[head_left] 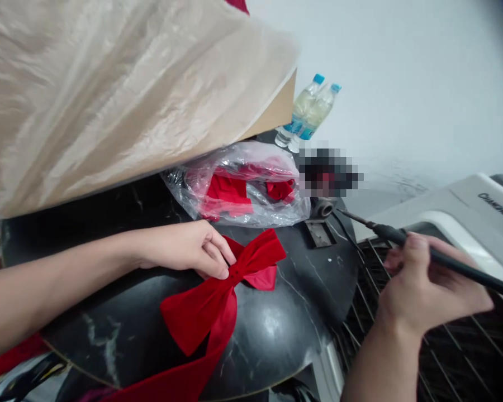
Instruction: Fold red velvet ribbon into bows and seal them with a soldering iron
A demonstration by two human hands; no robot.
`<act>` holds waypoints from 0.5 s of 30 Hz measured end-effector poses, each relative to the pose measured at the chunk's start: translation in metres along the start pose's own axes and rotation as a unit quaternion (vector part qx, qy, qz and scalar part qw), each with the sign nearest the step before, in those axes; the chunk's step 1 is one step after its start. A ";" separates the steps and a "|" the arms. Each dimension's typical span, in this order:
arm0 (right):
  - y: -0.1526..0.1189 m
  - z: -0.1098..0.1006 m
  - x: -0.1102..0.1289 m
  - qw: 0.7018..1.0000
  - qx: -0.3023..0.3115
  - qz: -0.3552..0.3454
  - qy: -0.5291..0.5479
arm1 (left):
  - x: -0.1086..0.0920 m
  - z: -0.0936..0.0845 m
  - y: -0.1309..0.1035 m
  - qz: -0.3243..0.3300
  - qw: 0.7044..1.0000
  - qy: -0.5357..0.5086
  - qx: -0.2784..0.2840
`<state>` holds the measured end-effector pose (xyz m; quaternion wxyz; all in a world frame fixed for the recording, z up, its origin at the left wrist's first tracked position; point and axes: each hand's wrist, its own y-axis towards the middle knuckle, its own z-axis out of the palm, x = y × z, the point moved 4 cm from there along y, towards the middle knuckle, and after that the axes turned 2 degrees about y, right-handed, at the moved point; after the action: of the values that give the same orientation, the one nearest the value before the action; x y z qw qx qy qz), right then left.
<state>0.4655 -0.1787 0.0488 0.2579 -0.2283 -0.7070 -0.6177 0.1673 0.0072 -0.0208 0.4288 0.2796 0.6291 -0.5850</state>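
A red velvet bow (222,290) with satin tails lies on a black marbled table top (285,324). My left hand (193,248) pinches the bow at its centre knot, thumb and fingers closed on it. To the right, my right hand (419,285) grips a black rod-shaped tool (444,261) whose thin metal tip (352,215) points left toward a small metal stand (321,209). The tool tip is well apart from the bow.
A clear plastic bag of red fabric pieces (243,187) lies behind the bow. Two water bottles (308,111) stand at the back. A plastic-wrapped board (109,84) overhangs the left. A wire grille (423,335) and grey appliance (465,212) sit right.
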 end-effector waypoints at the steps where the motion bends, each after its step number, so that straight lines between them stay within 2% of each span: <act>1: -0.002 0.000 0.001 1.000 -0.013 -0.005 -0.004 | 0.000 0.000 -0.001 0.000 1.000 0.003 -0.002; 9: -0.010 0.010 -0.017 0.999 0.011 0.029 -0.017 | -0.002 -0.001 -0.002 0.009 0.999 0.025 -0.018; 15: -0.006 0.034 -0.035 0.990 0.118 0.076 -0.001 | -0.004 -0.002 -0.004 0.021 0.999 0.019 -0.019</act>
<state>0.4850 -0.1463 0.0179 0.3286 -0.2504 -0.7557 -0.5082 0.1654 0.0094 -0.0153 0.4339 0.2957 0.6422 -0.5585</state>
